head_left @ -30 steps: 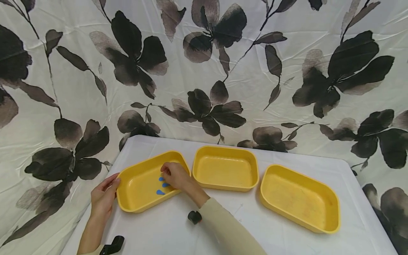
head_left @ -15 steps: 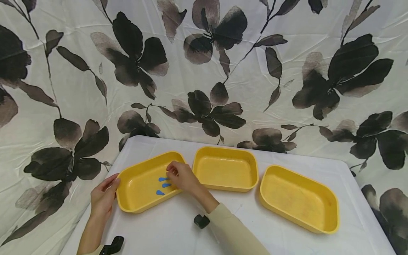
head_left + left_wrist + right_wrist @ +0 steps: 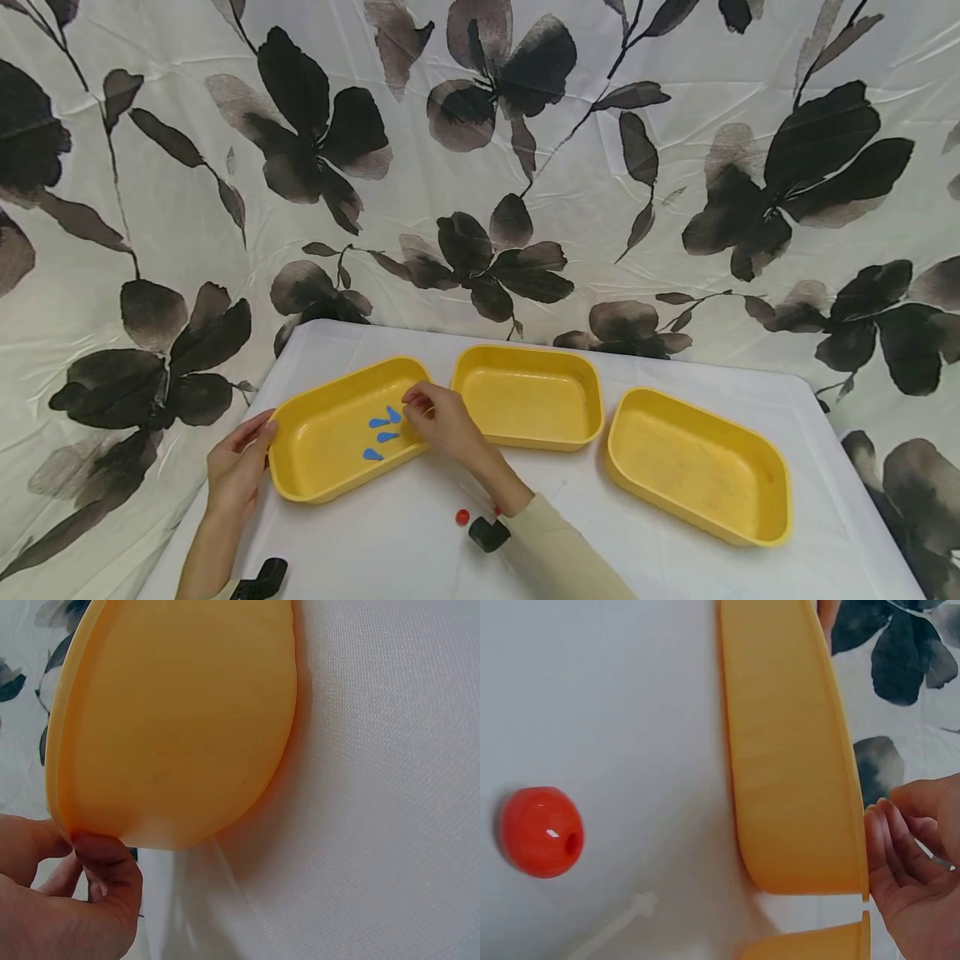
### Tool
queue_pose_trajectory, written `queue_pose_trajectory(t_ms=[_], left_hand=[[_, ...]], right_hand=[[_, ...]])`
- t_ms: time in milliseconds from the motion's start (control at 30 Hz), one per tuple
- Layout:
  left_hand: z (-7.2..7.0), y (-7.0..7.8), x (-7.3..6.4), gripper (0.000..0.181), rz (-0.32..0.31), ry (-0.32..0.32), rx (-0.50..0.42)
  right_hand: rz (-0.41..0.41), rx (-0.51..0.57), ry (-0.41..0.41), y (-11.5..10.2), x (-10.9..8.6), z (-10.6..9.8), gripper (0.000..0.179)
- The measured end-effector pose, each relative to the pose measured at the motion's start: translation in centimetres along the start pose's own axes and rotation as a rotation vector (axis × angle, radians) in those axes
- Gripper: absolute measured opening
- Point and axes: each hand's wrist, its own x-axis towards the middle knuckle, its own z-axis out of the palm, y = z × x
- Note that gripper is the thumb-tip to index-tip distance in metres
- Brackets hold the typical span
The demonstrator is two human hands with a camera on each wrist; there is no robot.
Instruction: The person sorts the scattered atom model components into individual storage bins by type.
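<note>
My left hand (image 3: 234, 475) grips the left end of the leftmost yellow tray (image 3: 300, 433); in the left wrist view the thumb and fingers (image 3: 105, 851) pinch its rim. Several blue drop-shaped pieces (image 3: 387, 437) lie on that tray's floor, towards its right end. Over this end hovers my right hand (image 3: 442, 421), its fingers bent and the tips close together. No piece shows between them, though part of the grasp is hidden. The right wrist view has these bent fingers (image 3: 900, 847) beside the tray's rim.
A second yellow tray (image 3: 528, 400) stands at the middle back and a third (image 3: 697, 467) to the right. On the white-covered table (image 3: 360, 542), a red bead (image 3: 462, 517) lies beside the right wrist camera, another partly hidden. A floral cloth (image 3: 480, 167) hangs behind.
My right hand has drawn back to the right within the tray, showing one more blue drop near its fingertips. A red bead by the right wrist has come into view. The left hand keeps its grip.
</note>
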Motion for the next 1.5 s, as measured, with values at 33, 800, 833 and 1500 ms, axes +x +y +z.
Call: queue_pose_trajectory(t_ms=[33, 800, 833, 1500], left_hand=[[0.0, 0.0, 0.0, 0.055, 0.000, 0.000, 0.000], [-0.2, 0.0, 0.3, 0.052, -0.013, -0.004, -0.045], [-0.2, 0.0, 0.3, 0.052, -0.011, -0.008, -0.043], [0.3, -0.1, 0.3, 0.052, 0.043, 0.043, 0.101]], right_hand=[[0.000, 0.009, 0.010, 0.0, -0.2, -0.1, 0.010], [0.047, 0.113, 0.150, 0.6, -3.9, -2.1, 0.018], [0.045, 0.118, 0.155, 0.6, -4.1, -2.2, 0.017], [0.092, 0.109, 0.240, 1.4, -8.2, -3.9, 0.010]])
